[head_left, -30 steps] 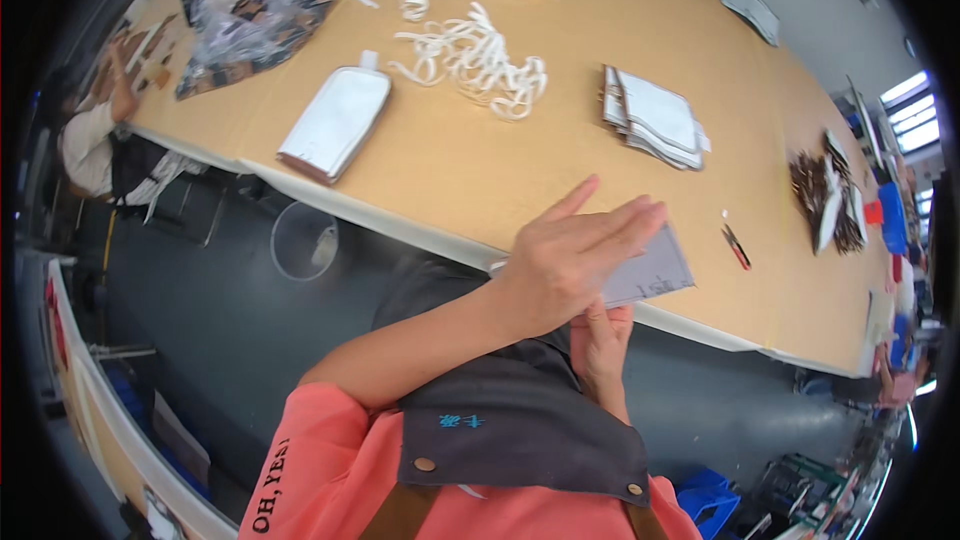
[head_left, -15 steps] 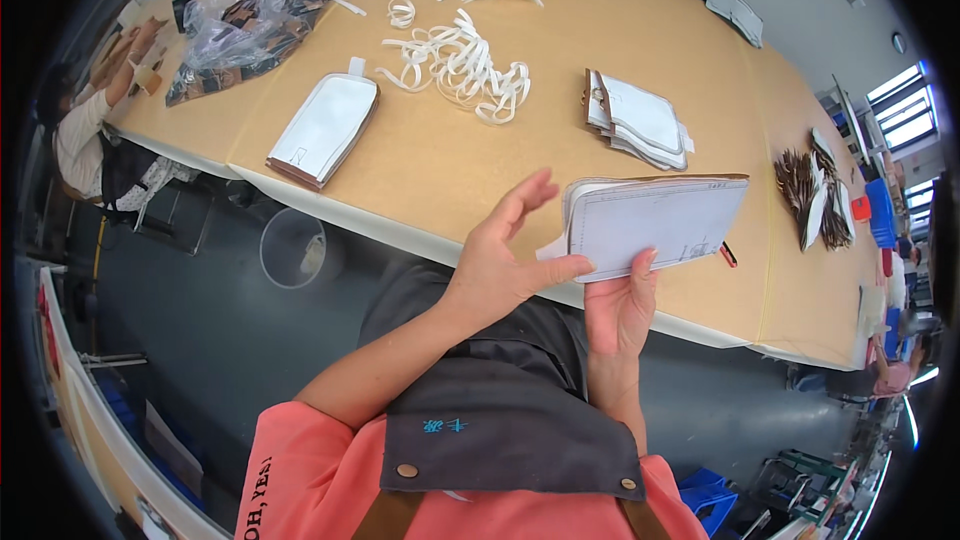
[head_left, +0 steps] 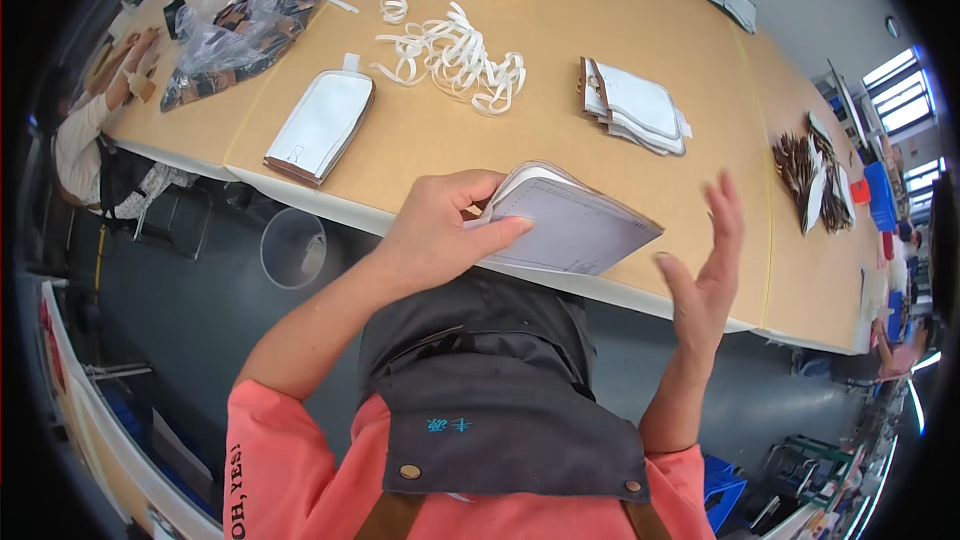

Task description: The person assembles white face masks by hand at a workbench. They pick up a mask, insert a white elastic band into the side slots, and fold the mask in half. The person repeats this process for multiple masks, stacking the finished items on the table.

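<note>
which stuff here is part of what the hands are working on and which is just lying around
In hand:
- white padded stack, gripped at its near edge by the left hand
- right hand, open beside it

Lying about:
- pile of white strips
- flat white pouch
- stack of white pieces
- clear plastic bag

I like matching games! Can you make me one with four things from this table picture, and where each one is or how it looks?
Things:
1. grey-white stack
2. right hand
3. white strips
4. clear plastic bag

Descriptions:
A. open, fingers spread, holding nothing
B. loose tangled pile in the middle of the table
C. held by the left hand at the table's near edge
D. crumpled, at the table's far left, with dark pieces inside

Pairs: 1-C, 2-A, 3-B, 4-D
</note>
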A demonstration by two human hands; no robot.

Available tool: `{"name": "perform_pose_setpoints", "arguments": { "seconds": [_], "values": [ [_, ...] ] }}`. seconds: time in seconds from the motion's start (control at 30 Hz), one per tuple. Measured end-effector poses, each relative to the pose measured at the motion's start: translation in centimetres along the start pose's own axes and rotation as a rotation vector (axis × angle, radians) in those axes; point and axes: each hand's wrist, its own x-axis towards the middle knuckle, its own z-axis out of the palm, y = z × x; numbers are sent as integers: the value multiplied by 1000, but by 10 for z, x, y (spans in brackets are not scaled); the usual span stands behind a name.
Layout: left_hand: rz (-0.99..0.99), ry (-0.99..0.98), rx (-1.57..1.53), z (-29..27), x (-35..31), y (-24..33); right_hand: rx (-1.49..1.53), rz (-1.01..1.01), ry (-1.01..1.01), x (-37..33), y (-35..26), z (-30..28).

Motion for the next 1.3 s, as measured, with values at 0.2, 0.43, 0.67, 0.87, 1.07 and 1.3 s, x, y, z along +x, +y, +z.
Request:
{"name": "perform_pose_setpoints", "arguments": {
  "seconds": [0.2,0.43,0.67,0.87,1.07,1.3],
  "values": [
    [-9,-276,286,-18,13,22,694,585,-862,33,-8,42],
    [-64,-61,-599,-17,2,-18,1153,746,-307,1,-5,81],
    [-98,217,-841,44,-1,-37,1266,920,-142,-38,-14,101],
    [-118,189,-817,39,-4,-24,1240,901,-122,-56,-16,92],
    [-162,101,-601,13,-9,-18,1219,865,-160,-66,-17,88],
    [-186,-45,-301,-25,-4,-10,1227,862,-258,-68,-16,87]
  ]
}}
